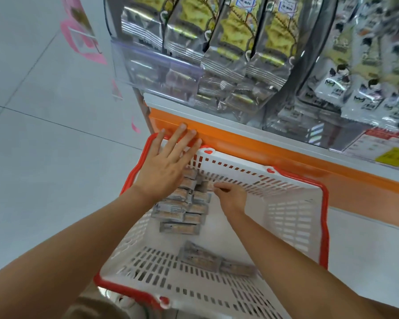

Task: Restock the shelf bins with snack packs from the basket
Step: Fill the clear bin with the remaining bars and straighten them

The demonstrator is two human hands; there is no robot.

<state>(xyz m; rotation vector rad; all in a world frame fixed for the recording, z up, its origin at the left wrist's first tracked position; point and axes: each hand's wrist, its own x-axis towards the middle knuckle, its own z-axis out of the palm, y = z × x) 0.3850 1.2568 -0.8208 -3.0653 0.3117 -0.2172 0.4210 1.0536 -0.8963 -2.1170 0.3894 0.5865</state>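
Note:
A white plastic basket [293, 217] with a red rim stands on the floor against the shelf base. Several grey-and-tan snack packs [182, 210] lie piled in its far left part, and two more snack packs [207, 261] lie nearer me. My left hand [168, 162] hovers flat with fingers spread over the basket's far left corner, fingertips at the orange shelf edge [240, 143]. My right hand [230, 194] is down inside the basket, fingers curled and pinching a snack pack at the top of the pile. A clear shelf bin [154, 70] above holds similar packs.
Silver-and-yellow snack bags [240, 42] hang above the bin, and white-and-black packs [366, 88] fill the shelf to the right. A price label [382, 143] sits on the shelf front. Pale tiled floor [44, 134] spreads to the left.

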